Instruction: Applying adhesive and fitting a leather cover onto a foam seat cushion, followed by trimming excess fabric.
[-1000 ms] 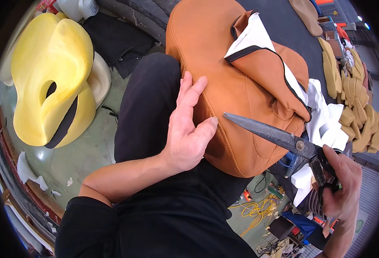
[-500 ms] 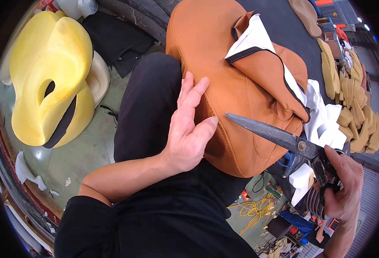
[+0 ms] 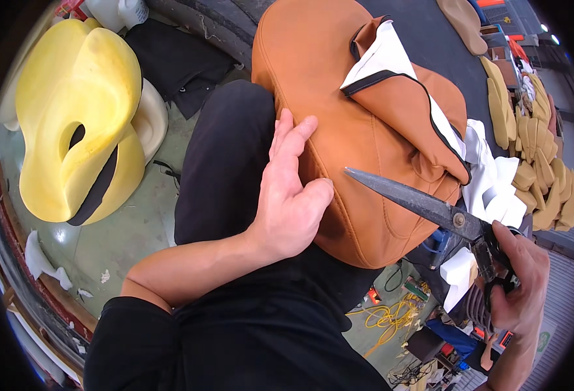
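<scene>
An orange-brown leather seat cover (image 3: 339, 117) with stitched seams rests across my lap and the dark table. Its upper right part is folded back, baring a white lining (image 3: 384, 55) and a black edge strip. My left hand (image 3: 290, 195) lies along the cover's near left edge, fingers stretched out and holding nothing. In my right hand (image 3: 521, 274) are large dark scissors (image 3: 424, 205), fingers through the handles. Their blades are together, pointing left over the cover, with the tip close to my left thumb.
Yellow moulded foam (image 3: 78, 117) stands on the green floor at left, beside a black cloth (image 3: 176, 62). Tan padded pieces (image 3: 541, 169) are heaped at far right. White scraps (image 3: 492, 173) lie by the cover; a yellow cord (image 3: 388, 319) is tangled on the floor below.
The view has shifted very slightly. My left hand stays on the cover, and the scissors keep nearly the same place above it.
</scene>
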Tool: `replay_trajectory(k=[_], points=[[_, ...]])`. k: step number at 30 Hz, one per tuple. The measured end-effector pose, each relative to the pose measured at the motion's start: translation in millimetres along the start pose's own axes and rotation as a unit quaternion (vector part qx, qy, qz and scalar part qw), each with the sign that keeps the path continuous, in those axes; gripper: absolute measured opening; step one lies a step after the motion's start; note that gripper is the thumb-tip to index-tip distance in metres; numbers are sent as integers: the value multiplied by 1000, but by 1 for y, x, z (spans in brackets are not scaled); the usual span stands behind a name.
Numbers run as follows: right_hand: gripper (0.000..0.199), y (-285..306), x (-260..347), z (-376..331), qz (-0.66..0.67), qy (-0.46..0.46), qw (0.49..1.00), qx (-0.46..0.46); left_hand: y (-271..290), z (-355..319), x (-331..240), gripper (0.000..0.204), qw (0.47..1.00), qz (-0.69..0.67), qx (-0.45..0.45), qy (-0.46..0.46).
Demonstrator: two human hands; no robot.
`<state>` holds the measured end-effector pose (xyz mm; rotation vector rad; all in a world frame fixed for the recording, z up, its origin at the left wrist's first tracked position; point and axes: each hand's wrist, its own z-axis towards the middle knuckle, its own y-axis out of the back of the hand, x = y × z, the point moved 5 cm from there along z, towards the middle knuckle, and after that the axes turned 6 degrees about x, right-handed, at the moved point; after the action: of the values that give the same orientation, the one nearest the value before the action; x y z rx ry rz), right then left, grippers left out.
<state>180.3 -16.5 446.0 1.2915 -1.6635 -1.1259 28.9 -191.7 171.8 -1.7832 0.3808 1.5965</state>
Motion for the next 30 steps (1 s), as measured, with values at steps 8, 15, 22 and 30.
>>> replay_trajectory(k=[8, 15, 22, 30], points=[[77, -8, -6, -8, 21, -1, 999, -45, -11, 24, -17, 67, 996, -17, -49, 68], [75, -28, -25, -41, 76, -56, 993, -65, 2, 24, -31, 67, 967, -197, -105, 119], [82, -56, -47, -81, 105, -191, 972, -86, 14, 14, -36, 76, 997, -73, -9, 12], [83, -114, -57, -96, 277, -199, 922, -184, 6, 12, -14, 75, 997, 45, 56, 4]])
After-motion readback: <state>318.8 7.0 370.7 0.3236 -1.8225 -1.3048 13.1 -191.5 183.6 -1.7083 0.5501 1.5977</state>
